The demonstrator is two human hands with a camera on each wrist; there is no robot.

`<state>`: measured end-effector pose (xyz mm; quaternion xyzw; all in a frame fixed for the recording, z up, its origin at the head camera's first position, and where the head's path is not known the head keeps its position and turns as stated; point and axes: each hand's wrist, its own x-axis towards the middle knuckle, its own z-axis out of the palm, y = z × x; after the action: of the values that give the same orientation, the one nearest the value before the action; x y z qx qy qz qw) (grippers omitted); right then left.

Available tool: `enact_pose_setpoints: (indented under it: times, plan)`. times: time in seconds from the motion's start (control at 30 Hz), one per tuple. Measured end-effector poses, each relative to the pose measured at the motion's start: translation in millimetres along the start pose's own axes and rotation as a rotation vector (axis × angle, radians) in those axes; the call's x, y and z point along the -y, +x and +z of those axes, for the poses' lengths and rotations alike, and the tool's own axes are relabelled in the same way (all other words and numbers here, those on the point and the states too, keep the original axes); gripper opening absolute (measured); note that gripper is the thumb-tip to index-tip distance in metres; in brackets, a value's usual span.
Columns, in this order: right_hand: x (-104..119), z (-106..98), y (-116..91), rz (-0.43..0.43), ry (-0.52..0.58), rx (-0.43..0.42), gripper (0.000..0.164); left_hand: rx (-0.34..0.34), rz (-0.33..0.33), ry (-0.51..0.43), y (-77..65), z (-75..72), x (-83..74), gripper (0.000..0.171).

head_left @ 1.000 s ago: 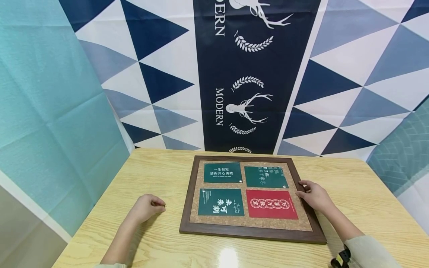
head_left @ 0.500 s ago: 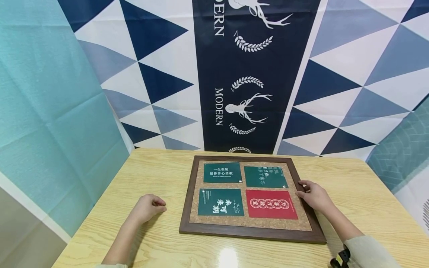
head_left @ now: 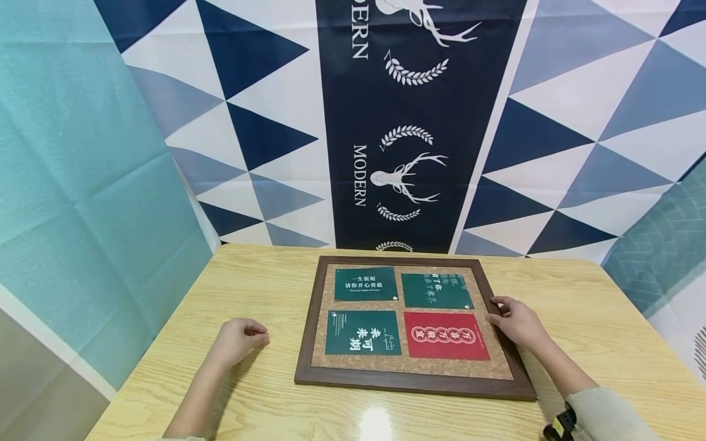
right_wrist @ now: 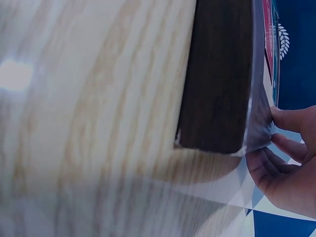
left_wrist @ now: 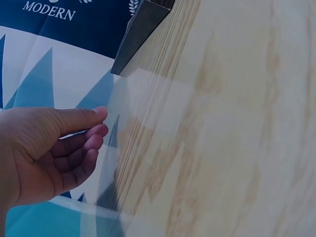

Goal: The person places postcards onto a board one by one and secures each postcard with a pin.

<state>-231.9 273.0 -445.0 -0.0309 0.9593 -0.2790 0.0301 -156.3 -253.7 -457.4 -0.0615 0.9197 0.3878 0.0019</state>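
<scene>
A corkboard (head_left: 386, 383) with a dark brown frame lies flat on the table. Pinned to its cork are a red card (head_left: 447, 352) at the near right and three green ones, including a green card (head_left: 342, 337) at the near left. My right hand (head_left: 520, 324) grips the frame's right side, thumb on top and fingers at the outer edge; the right wrist view shows the fingers (right_wrist: 286, 145) against that side. To the left of the board, apart from it, my left hand (head_left: 239, 340) hovers over the table with loosely curled fingers (left_wrist: 81, 165). Nothing shows between them.
The pale wood table (head_left: 265, 288) spreads on both sides of the board. A patterned cloth (head_left: 276, 122) hangs behind its far edge, and a light teal cloth (head_left: 99, 184) hangs at the left. Light glares near the front edge.
My left hand has shifted very slightly left. The right hand and the corkboard have stayed where they were.
</scene>
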Motion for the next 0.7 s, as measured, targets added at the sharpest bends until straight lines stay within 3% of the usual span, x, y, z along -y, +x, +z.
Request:
enact_pose_setpoints:
  times: [0.43,0.7]
  plan:
    - [0.5,1.5,-1.6,-0.058,-0.002,-0.06,0.052,-0.008,-0.02,-0.044,0.5,0.1,-3.1,0.013]
    - [2.5,0.4,-3.0,-0.08,-0.005,-0.109,0.054,-0.027,0.018,-0.035,3.0,-1.4,-3.2,0.014]
